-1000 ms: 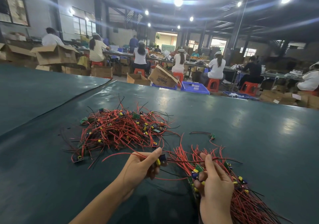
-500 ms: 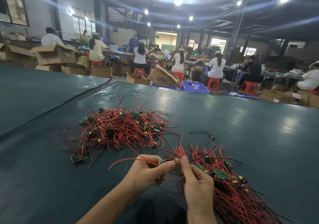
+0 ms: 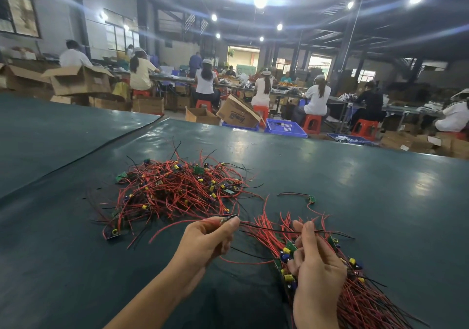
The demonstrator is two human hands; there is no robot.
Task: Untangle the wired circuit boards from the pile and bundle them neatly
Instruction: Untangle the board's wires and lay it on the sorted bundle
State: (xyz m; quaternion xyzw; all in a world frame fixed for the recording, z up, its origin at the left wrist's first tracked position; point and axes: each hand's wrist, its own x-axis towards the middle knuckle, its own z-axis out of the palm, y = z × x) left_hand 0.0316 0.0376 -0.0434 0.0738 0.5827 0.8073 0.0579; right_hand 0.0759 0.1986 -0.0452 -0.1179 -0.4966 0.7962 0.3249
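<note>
A tangled pile [image 3: 175, 194] of small green circuit boards with red and black wires lies on the dark green table [image 3: 355, 189]. My left hand [image 3: 205, 242] pinches one small board [image 3: 228, 219] between thumb and fingers. Its wires stretch right to my right hand [image 3: 314, 270], which pinches the black wire [image 3: 274, 229] at the fingertips. Under my right hand lies a gathered bundle [image 3: 355, 293] of boards with their wires running to the lower right. A single board [image 3: 311, 198] with wires lies apart behind the bundle.
The table's far edge [image 3: 279, 132] runs across the view, and a seam [image 3: 101, 148] divides it from a second surface at the left. Beyond it are cardboard boxes [image 3: 237, 113], a blue crate [image 3: 285, 127], red stools and seated workers at benches.
My hands have drawn apart: the left lifted the board slightly up and left, the right slid right along the wires, pulling them straight over the bundle.
</note>
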